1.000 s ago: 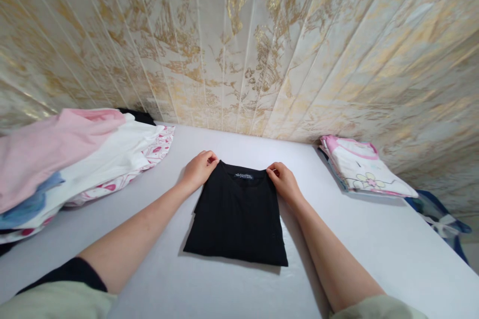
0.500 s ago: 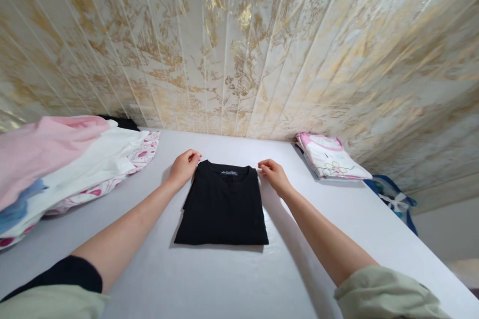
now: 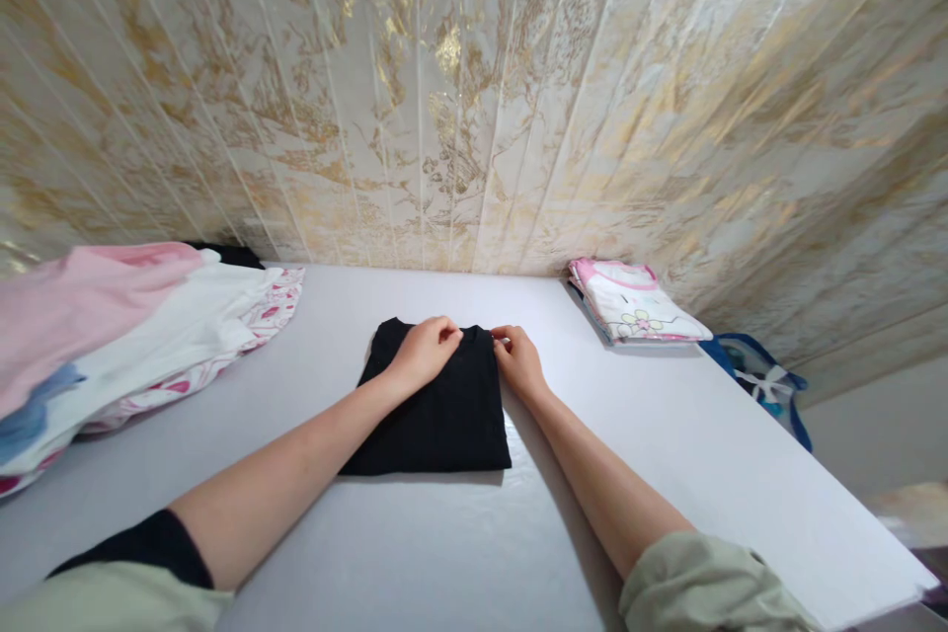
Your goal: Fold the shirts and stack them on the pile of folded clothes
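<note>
A folded black T-shirt [image 3: 444, 425] lies flat on the white table, its neckline at the far side. My left hand [image 3: 428, 351] reaches over the shirt's upper part, its fingers closed at the collar and covering most of the neck opening. At the shirt's far right corner, my right hand [image 3: 519, 362] has thumb and fingers pinched on the shoulder edge. The neck label is hidden behind my left hand.
To the left, a loose heap of pink and white clothes [image 3: 140, 316] covers the table [image 3: 355, 553]. Folded clothes [image 3: 637, 301] with a flower print are stacked at the back right. Past the right edge is a blue-trimmed bag [image 3: 770, 385]. A patterned curtain [image 3: 444, 118] hangs behind.
My left hand has moved right, from the shirt's left corner onto its neckline. My right hand has closed in to the right corner. The view has shifted slightly.
</note>
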Demonstrator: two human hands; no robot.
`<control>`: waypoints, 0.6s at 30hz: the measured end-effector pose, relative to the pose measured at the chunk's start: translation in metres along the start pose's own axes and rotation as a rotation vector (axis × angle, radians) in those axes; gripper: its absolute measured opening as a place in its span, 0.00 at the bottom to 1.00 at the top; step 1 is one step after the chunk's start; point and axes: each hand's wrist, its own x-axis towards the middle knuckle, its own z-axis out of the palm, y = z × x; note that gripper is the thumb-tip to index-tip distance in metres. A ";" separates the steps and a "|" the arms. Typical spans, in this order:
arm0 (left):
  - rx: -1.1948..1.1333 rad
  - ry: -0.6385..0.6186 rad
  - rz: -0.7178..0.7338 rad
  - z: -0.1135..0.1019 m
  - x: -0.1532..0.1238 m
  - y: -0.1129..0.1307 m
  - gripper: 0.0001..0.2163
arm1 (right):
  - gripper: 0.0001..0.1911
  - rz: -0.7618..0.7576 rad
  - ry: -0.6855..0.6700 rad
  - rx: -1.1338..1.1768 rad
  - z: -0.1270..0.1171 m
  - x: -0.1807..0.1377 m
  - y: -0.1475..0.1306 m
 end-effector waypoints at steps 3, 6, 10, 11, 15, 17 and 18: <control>0.036 -0.047 -0.050 0.028 0.009 0.015 0.07 | 0.11 -0.018 -0.022 -0.055 0.001 0.003 0.001; 0.060 -0.069 -0.126 0.044 0.024 0.011 0.09 | 0.09 0.017 -0.035 -0.084 0.001 0.004 0.001; 0.016 -0.103 -0.148 0.047 0.032 0.002 0.08 | 0.06 0.078 -0.026 -0.095 0.000 0.008 0.001; -0.007 -0.104 -0.144 0.045 0.031 0.000 0.07 | 0.06 0.091 -0.013 -0.090 0.000 0.009 0.001; -0.107 -0.102 -0.145 0.036 0.025 -0.004 0.08 | 0.07 0.129 0.045 -0.046 -0.001 0.011 0.001; -0.144 -0.117 -0.155 0.032 0.023 -0.004 0.08 | 0.07 0.115 0.044 -0.018 -0.001 0.010 0.001; -0.157 -0.126 -0.161 0.032 0.022 -0.003 0.08 | 0.08 0.102 0.039 -0.002 -0.001 0.009 0.002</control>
